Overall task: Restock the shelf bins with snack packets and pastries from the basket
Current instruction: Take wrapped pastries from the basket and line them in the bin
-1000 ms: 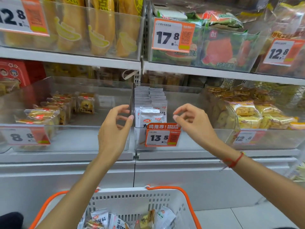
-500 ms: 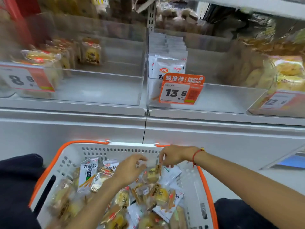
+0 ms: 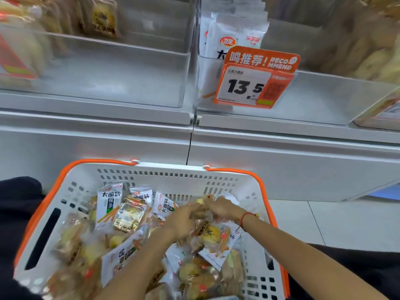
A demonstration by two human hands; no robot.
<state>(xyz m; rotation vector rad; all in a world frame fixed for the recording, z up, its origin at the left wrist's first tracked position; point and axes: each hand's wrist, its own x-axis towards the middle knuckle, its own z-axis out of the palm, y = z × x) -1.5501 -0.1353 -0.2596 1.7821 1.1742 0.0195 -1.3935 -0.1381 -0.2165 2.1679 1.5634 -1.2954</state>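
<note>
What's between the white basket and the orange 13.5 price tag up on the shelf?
In the head view, only the plain white shelf front lies between the basket and the price tag. No packets hang or sit there.

The shelf (image 3: 281,124) carries clear bins (image 3: 121,68) side by side; white packets (image 3: 233,33) stand upright in the middle bin (image 3: 320,94).

- We read "鸣推荐! RECOMMEND" and the price "13.5" on the orange price tag (image 3: 255,80), upper right of centre.
- We read "大面筋" on a white snack packet (image 3: 109,202) in the basket, lower left.
- Other print is too blurred for us.
</note>
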